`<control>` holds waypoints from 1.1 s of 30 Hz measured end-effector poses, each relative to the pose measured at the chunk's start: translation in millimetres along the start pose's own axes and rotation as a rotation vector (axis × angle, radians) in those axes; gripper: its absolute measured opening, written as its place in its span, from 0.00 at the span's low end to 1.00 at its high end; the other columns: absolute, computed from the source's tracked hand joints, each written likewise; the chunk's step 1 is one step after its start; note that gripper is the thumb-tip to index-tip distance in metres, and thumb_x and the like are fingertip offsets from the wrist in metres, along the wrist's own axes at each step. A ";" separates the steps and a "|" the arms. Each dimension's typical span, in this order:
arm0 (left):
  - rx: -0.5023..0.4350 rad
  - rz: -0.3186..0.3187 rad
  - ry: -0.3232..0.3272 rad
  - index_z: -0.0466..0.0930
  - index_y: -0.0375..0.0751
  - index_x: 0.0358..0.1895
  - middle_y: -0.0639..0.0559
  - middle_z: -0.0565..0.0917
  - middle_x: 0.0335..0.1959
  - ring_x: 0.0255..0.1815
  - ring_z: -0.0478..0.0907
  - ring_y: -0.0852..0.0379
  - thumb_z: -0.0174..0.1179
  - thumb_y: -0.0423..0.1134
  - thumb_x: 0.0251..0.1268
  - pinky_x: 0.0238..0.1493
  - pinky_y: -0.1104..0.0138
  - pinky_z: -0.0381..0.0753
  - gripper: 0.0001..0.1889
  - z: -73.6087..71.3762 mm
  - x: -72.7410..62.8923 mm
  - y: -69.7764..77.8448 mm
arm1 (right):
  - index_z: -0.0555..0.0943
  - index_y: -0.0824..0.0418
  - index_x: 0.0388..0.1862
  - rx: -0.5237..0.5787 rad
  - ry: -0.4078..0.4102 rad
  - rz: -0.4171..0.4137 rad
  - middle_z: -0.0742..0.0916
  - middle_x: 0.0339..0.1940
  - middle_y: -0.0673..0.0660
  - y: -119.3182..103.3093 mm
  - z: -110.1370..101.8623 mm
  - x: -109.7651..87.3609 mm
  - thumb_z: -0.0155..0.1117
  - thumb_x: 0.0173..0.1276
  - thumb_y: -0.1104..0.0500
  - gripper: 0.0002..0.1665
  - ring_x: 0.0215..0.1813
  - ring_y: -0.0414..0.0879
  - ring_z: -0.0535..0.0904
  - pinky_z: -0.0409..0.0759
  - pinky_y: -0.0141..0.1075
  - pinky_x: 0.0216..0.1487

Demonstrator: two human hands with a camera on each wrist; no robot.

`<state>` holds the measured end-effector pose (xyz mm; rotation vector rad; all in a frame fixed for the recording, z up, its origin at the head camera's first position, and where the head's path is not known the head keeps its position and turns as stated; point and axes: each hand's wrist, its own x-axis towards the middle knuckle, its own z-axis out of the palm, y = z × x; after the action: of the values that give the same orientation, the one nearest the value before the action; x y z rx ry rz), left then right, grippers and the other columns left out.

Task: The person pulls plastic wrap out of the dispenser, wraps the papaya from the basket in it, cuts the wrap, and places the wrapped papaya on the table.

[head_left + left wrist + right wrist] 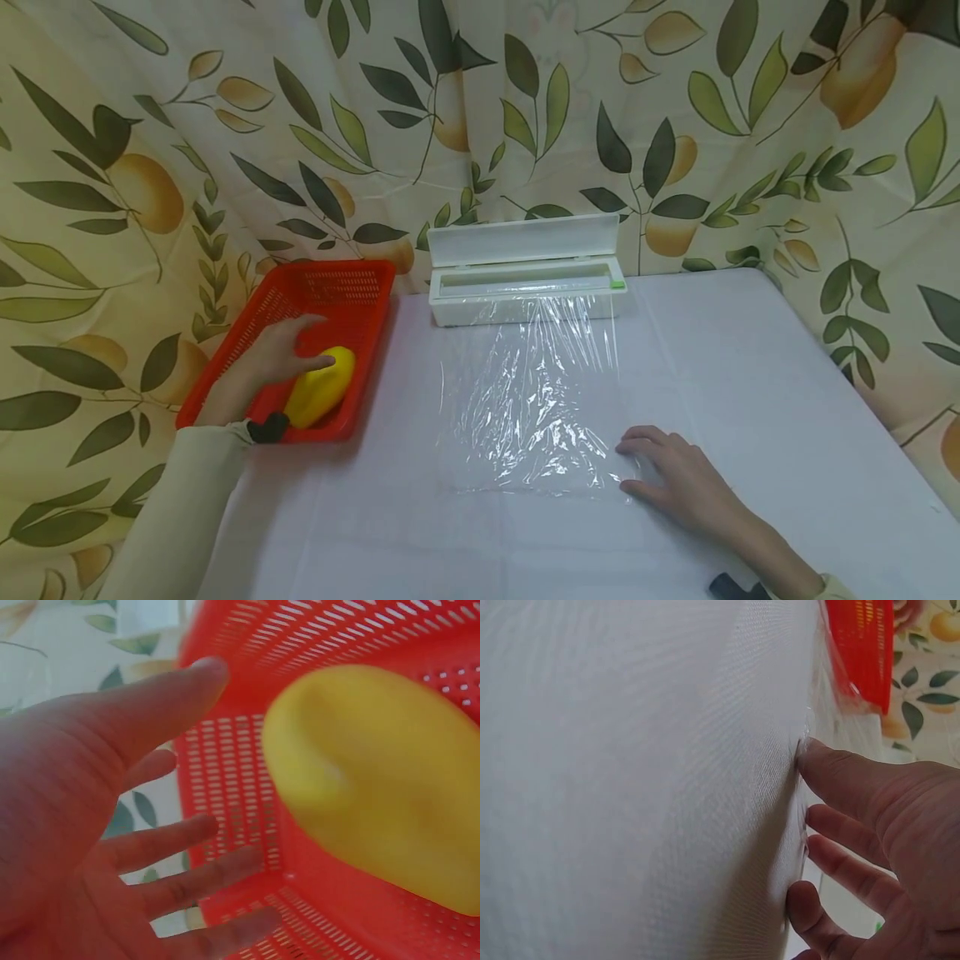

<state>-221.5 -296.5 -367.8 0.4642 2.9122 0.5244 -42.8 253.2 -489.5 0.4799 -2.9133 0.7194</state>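
Observation:
In the head view my left hand (pixel 273 354) reaches over the red plastic basket (pixel 337 282) at the left, fingers spread. Beneath it lies a long yellow fruit (pixel 322 396), smooth and mango-like; the left wrist view shows a gap between the hand and the yellow fruit (pixel 367 772). A sheet of clear cling film (pixel 517 408) stretches from a white dispenser box (pixel 453 314) toward me, flat on the white cloth. At the film's near right corner, my right hand (pixel 678 479) touches the edge with thumb and fingertips apart, as the right wrist view also shows.
The dispenser's hinged lid (pixel 525 242) stands raised at the table's back edge, with a small green piece (pixel 617 284) at the box's right end. A leaf-and-fruit patterned curtain (pixel 495 125) hangs behind and along both sides. White cloth (pixel 750 375) covers the table.

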 end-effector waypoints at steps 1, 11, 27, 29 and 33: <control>-0.002 -0.020 -0.028 0.66 0.33 0.74 0.28 0.70 0.71 0.71 0.65 0.27 0.72 0.47 0.64 0.67 0.34 0.66 0.39 0.9 1.7 -1.3 | 0.86 0.53 0.52 0.002 0.000 0.001 0.84 0.58 0.52 0.0 0.2 0.0 0.83 0.53 0.52 0.27 0.52 0.54 0.80 0.75 0.55 0.48; 0.033 -0.135 -0.289 0.55 0.33 0.78 0.25 0.69 0.70 0.67 0.68 0.26 0.74 0.58 0.57 0.65 0.33 0.68 0.54 6.4 5.9 -11.4 | 0.86 0.52 0.52 0.016 0.006 0.000 0.84 0.58 0.51 0.3 1.5 -0.2 0.83 0.53 0.51 0.27 0.52 0.54 0.81 0.76 0.56 0.48; -0.166 -0.245 -0.423 0.59 0.41 0.74 0.35 0.73 0.60 0.54 0.73 0.36 0.77 0.54 0.55 0.39 0.51 0.86 0.48 15.0 7.2 -22.0 | 0.86 0.53 0.52 0.003 0.015 0.003 0.84 0.58 0.51 0.0 1.0 -1.6 0.83 0.53 0.51 0.27 0.52 0.55 0.81 0.76 0.56 0.48; -0.148 -0.229 -0.414 0.60 0.40 0.74 0.36 0.73 0.60 0.54 0.73 0.37 0.77 0.54 0.55 0.40 0.52 0.85 0.48 15.3 7.7 -22.0 | 0.86 0.53 0.52 0.003 0.017 0.001 0.84 0.58 0.51 0.2 1.5 -1.8 0.83 0.53 0.51 0.27 0.52 0.55 0.81 0.76 0.56 0.47; -0.096 -0.193 -0.363 0.61 0.39 0.73 0.34 0.75 0.59 0.52 0.74 0.37 0.77 0.52 0.56 0.40 0.52 0.84 0.46 13.7 7.0 -21.9 | 0.86 0.53 0.52 0.010 0.020 -0.001 0.85 0.58 0.52 0.0 2.3 -2.2 0.83 0.53 0.51 0.26 0.52 0.55 0.81 0.77 0.56 0.47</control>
<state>-231.4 -309.4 -389.0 0.2317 2.5366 0.4910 -40.8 252.7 -491.9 0.4720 -2.8921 0.7353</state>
